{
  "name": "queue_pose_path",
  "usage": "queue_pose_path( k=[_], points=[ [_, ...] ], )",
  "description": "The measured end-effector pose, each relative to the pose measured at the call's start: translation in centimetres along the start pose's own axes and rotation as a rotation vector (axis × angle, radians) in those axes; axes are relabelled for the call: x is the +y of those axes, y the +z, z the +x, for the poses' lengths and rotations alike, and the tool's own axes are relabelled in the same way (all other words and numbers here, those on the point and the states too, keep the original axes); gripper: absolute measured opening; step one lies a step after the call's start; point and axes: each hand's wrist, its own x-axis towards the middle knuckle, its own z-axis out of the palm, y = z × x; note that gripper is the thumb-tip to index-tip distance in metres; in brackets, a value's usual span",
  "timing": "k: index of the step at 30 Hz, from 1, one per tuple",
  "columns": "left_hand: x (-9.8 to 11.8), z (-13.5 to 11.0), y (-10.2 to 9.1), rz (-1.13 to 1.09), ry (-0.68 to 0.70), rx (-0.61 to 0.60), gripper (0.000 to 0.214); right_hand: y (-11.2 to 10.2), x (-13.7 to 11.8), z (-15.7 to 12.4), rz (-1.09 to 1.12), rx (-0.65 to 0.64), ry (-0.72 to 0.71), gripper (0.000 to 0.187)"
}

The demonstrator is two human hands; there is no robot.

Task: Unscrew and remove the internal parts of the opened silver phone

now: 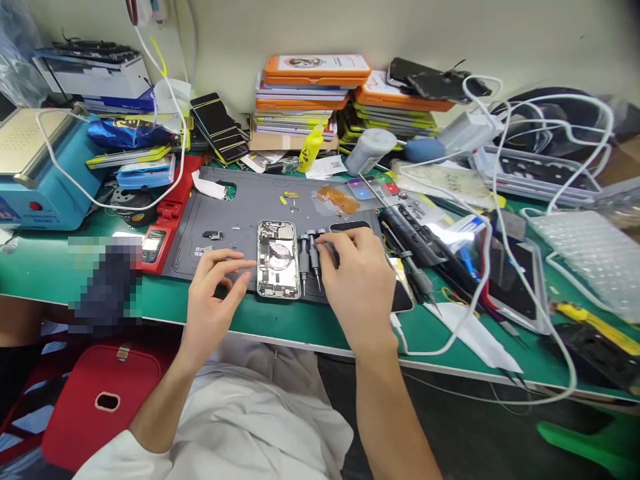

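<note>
An opened phone (278, 259) lies back-up on the grey work mat (250, 200), its insides showing. My left hand (213, 293) rests to its left, fingers loosely spread, fingertips touching the phone's left edge and holding nothing. My right hand (357, 280) is to the phone's right, fingers curled onto a dark screwdriver (325, 243). Two more dark screwdrivers (309, 257) lie side by side between that hand and the phone.
Small parts (213, 235) and screws sit on the mat. Stacked orange phone cases (315, 83), a yellow bottle (311, 148), a blue machine (35, 167), white cables (495, 200), tools (415, 247) and trays (595, 260) crowd the green bench (45, 267). A red stool (100, 400) stands below left.
</note>
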Motion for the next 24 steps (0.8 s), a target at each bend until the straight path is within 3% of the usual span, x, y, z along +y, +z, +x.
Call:
queue_pose_path(
  k=[3, 10, 14, 17, 24],
  points=[
    [0.0, 0.0, 0.0, -0.005, -0.013, -0.004, 0.018, -0.3, -1.0, 0.0, -0.01, -0.044, -0.006, 0.027],
    [0.1, 0.1, -0.1, 0.049, 0.007, -0.002, 0.019, -1.0, -3.2, 1.5, -0.092, -0.34, 0.171, 0.027],
    [0.1, 0.1, -0.1, 0.09, 0.021, -0.002, 0.021, -1.5, -2.8, 2.1, 0.065, -0.413, 0.286, 0.022],
    [0.1, 0.1, -0.1, 0.102, 0.039, -0.005, 0.02, -1.7, -2.1, 1.5, 0.332, -0.343, 0.347, 0.021],
    [-0.1, -0.4, 1.0, 0.352, 0.135, -0.098, 0.011, -0.4, -1.4, -1.8, 0.945, 0.087, 0.405, 0.029]
  ],
)
